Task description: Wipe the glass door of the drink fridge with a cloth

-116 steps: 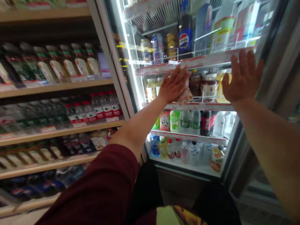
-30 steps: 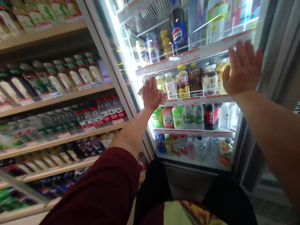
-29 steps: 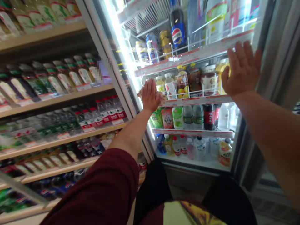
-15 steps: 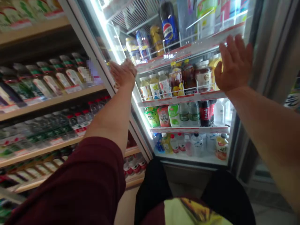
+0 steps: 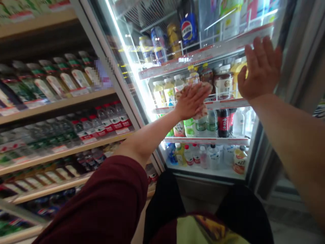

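Note:
My left hand lies over a crumpled, pale patterned cloth, pressing it to the glass front of a lit drinks fridge. Parts of the cloth stick out past the fingertips and below the palm; the rest is hidden under the hand. Higher and to the right, my right hand rests on the glass with its palm flat and fingers apart, holding nothing. Behind the glass, drinks fill several shelves, among them a blue-labelled cola bottle at the top and a red-labelled dark bottle lower down.
Left of the fridge, wooden shelves carry rows of bottles. A metal upright stands between those shelves and the fridge. My black-clad legs are close to the fridge's base.
My left hand has moved with the cloth from the left edge of the glass rightward and slightly down to the middle. My right hand stays against the glass; the view has shifted slightly.

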Available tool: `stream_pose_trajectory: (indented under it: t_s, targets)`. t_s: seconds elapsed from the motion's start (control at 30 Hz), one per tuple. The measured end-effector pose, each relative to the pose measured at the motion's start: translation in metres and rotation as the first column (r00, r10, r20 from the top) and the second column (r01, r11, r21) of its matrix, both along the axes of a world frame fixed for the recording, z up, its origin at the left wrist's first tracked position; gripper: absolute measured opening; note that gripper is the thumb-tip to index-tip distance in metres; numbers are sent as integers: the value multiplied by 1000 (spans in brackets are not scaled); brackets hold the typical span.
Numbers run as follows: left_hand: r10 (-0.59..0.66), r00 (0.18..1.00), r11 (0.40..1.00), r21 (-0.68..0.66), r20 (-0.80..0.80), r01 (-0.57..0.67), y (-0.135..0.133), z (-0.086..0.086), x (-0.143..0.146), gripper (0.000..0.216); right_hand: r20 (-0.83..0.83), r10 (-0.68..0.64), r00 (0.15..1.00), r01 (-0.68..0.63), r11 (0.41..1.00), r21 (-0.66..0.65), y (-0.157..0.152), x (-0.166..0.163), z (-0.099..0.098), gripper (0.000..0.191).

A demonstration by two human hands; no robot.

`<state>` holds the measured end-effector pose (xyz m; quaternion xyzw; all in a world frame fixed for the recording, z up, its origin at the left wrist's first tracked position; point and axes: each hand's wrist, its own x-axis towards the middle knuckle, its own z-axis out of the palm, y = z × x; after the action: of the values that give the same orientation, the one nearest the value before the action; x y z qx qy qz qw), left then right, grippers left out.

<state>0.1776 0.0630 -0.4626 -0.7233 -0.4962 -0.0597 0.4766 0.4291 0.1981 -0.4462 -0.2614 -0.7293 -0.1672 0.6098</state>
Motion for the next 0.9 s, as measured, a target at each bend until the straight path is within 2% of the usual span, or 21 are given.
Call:
stream_pose_trajectory:
  t_s: [0.07,0.1,0.17,0.27,0.37,0.47,0.57,0.67,0.8,0.9]
  targets:
    - [-54,997,995,-85,-56,49,-2,-14,-2,62,-7,-8,1000,8,1000,-1,-1,0,0,67]
    - [-79,994,991,-113,-71,71,-3,-15,-5,61,-16,-10,1000,10,1000,2,-2,0,0,66]
    - [-135,987,978,-173,-89,118,-5,-4,-13,61,-22,-7,1000,7,1000,5,-3,0,0,64]
    - [-173,982,963,-220,-70,154,-12,27,-32,61,-9,2,1000,-2,1000,-3,-1,1,0,66]
    - [-73,994,995,-60,77,77,-26,53,-54,64,13,13,1000,-13,1000,-17,1,1,0,70]
    - [15,959,988,145,284,-58,-46,59,-78,68,9,17,1000,-17,999,-29,1,1,0,70]
    - [38,900,955,251,435,-161,-63,47,-99,73,-11,23,1000,-23,999,-22,-1,0,0,67]
    - [52,848,917,310,528,-249,-72,23,-117,76,-23,18,1000,-18,1000,-13,-1,-1,0,66]
    - [26,794,867,382,608,-321,-76,-15,-137,85,-42,19,999,-20,1000,-4,-3,-1,0,64]
    - [-48,746,856,413,665,-312,-80,-51,-149,93,-30,24,999,-24,1000,-18,-7,0,-1,64]
